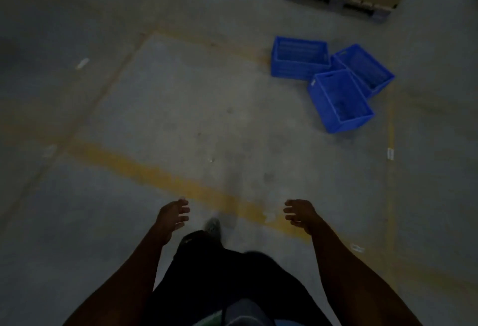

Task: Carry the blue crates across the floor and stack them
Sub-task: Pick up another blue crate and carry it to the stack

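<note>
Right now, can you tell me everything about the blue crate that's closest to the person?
The nearest blue crate looks like bright blue plastic, an open-topped box with a rim, slotted walls and a handle hole in its far end. It appears empty, though the picture is blurry. It stands upright on the grey floor, turned at an angle. Its far end meets or nearly meets two other blue crates. No hand touches it.

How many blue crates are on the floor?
3, clustered ahead to the right: far crate, right crate, near crate. None stacked; none appears hidden.
</note>
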Motion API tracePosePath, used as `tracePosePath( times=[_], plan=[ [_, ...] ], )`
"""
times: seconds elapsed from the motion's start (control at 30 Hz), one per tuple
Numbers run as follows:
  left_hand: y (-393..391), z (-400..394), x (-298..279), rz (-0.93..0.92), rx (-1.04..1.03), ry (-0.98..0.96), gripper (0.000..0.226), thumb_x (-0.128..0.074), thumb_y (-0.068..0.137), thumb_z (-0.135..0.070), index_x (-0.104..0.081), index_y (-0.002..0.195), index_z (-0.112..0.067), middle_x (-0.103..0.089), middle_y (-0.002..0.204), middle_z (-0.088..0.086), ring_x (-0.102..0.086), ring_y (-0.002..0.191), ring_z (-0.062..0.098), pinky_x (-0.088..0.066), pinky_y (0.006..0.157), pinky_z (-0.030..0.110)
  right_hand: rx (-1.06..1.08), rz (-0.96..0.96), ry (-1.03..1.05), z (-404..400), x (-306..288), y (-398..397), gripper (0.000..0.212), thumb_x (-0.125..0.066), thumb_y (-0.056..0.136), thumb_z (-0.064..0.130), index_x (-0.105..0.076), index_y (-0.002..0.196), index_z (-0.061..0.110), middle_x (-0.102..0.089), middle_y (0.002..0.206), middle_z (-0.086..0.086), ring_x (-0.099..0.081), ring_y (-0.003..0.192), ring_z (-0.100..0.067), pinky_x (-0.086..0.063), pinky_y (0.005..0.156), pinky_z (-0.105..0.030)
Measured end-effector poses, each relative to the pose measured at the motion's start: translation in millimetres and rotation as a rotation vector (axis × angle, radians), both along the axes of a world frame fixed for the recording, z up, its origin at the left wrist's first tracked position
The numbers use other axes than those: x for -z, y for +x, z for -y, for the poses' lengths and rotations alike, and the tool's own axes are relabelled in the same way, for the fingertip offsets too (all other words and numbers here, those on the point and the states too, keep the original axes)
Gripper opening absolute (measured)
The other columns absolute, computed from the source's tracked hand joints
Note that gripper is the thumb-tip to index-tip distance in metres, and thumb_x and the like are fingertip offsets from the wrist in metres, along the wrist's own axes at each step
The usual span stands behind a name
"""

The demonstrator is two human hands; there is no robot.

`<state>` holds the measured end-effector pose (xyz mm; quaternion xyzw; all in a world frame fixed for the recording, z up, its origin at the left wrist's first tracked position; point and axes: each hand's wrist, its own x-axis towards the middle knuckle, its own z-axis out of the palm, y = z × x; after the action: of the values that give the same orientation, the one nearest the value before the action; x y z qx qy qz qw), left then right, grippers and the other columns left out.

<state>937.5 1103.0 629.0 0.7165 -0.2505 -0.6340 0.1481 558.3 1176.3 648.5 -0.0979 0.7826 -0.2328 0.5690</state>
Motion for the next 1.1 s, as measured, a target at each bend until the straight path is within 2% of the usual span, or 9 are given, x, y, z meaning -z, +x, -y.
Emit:
tracePosePath(
  times=[0.13, 0.27, 0.6, 0.83, 1.1],
  plan=[
    [-36, 123, -23, 0.011, 0.167, -0.017, 0.028, -0.057, 0.100, -0.034, -0.068, 0.109, -0.010, -0.066, 0.091, 0.008, -0.058, 0.072, 0.024, -0.041, 0.066, 0.030, 0.143, -0.010, -0.036, 84, -19, -28, 0.014, -0.062, 0.096, 0.020, -0.066, 0.094, 0.008, -0.066, 0.083, -0.010, -0.061, 0.067, -0.024, -0.043, 0.062, -0.028],
    [-81, 235, -29, 0.002, 0.256, -0.032, 0.022, -0.060, 0.099, -0.035, -0.067, 0.099, -0.014, -0.065, 0.082, 0.004, -0.058, 0.064, 0.019, -0.037, 0.062, 0.027, 0.237, -0.024, -0.044, 161, -16, -61, 0.015, -0.061, 0.096, 0.023, -0.067, 0.095, 0.010, -0.068, 0.085, -0.008, -0.063, 0.069, -0.023, -0.045, 0.063, -0.028],
    [-222, 468, -10, 0.063, 0.245, 0.005, 0.021, -0.059, 0.099, -0.032, -0.068, 0.101, -0.013, -0.067, 0.085, 0.005, -0.060, 0.070, 0.021, -0.042, 0.067, 0.028, 0.300, 0.017, 0.033, 347, 13, -192, 0.013, -0.061, 0.094, 0.024, -0.065, 0.096, 0.012, -0.068, 0.085, -0.008, -0.062, 0.067, -0.022, -0.045, 0.065, -0.027],
    [-368, 621, -34, 0.019, 0.439, -0.062, 0.020, -0.057, 0.100, -0.031, -0.067, 0.101, -0.014, -0.066, 0.087, 0.006, -0.059, 0.070, 0.022, -0.043, 0.067, 0.028, 0.432, 0.042, 0.007, 466, -9, -288, 0.009, -0.058, 0.095, 0.020, -0.062, 0.089, 0.015, -0.064, 0.082, -0.007, -0.058, 0.065, -0.020, -0.040, 0.063, -0.027],
    [-523, 789, -12, -0.021, 0.627, 0.015, 0.019, -0.057, 0.100, -0.029, -0.067, 0.099, -0.013, -0.065, 0.083, 0.005, -0.058, 0.066, 0.022, -0.039, 0.063, 0.028, 0.689, 0.072, 0.047, 560, 4, -382, 0.008, -0.057, 0.095, 0.020, -0.062, 0.095, 0.014, -0.063, 0.081, -0.006, -0.056, 0.063, -0.019, -0.039, 0.061, -0.026]
  ],
)
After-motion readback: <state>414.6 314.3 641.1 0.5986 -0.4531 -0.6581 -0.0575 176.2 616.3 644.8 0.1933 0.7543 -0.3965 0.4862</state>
